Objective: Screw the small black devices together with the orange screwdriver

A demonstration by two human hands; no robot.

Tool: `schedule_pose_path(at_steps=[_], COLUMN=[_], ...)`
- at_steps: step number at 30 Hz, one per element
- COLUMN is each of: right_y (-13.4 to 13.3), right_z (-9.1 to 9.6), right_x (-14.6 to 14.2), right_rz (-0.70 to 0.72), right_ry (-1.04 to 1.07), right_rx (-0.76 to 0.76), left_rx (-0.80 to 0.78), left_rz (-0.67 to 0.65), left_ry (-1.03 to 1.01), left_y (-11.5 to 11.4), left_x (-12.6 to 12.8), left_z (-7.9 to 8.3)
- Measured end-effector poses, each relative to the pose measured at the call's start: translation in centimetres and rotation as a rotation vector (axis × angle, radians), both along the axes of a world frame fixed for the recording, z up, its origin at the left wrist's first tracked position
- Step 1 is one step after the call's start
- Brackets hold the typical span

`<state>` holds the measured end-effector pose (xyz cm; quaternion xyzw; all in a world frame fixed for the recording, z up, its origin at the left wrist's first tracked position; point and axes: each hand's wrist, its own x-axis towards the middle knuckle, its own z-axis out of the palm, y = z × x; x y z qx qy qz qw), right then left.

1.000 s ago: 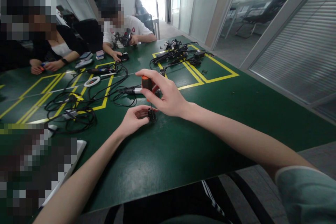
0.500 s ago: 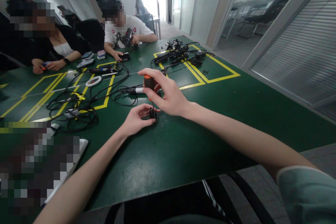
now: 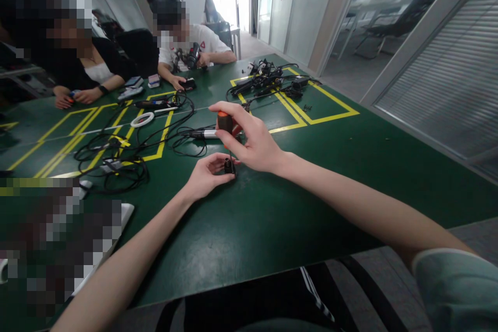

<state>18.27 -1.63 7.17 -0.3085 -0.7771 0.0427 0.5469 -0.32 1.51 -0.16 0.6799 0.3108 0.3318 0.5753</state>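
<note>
My right hand (image 3: 252, 140) is closed around the black and orange handle of a screwdriver (image 3: 224, 123), held upright with the shaft pointing down. Below it, my left hand (image 3: 206, 176) grips a small black part (image 3: 229, 167) between thumb and fingers, low over the green table (image 3: 218, 238). The part has a short hollow post on top. The screwdriver's shaft reaches down to the part; its tip is too small to make out. Behind my right hand lies a silver and black tool (image 3: 210, 134) with a black cable.
Tangled black cables (image 3: 116, 161) and a white ring (image 3: 142, 120) lie to the left. A heap of black parts (image 3: 264, 79) stands far back, with small screws (image 3: 307, 108) nearby. Two people sit across the table; one holds a black device (image 3: 193, 55). A white-edged tray (image 3: 126, 215) is at left.
The whole view has shifted slightly, so things appear a little further right. Both hands keep their hold on the screwdriver and the black part.
</note>
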Motion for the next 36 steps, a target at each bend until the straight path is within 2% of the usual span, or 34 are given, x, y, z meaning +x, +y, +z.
schedule_pose_path(at_steps=[15, 26, 32, 36], right_y=[0.13, 0.31, 0.39, 0.18], right_z=[0.03, 0.34, 0.19, 0.3], right_x=[0.17, 0.71, 0.59, 0.58], right_rz=[0.027, -0.101, -0.074, 0.019], right_ry=[0.027, 0.015, 0.026, 0.013], right_rx=[0.021, 0.017, 0.015, 0.002], left_rx=[0.028, -0.01, -0.089, -0.129], left_rz=[0.086, 0.05, 0.076, 0.059], left_ry=[-0.024, -0.019, -0.04, -0.032], left_y=[-0.19, 0.2, 0.47, 0.67], left_x=[0.3, -0.23, -0.29, -0.43], left_z=[-0.14, -0.1, -0.24, -0.12])
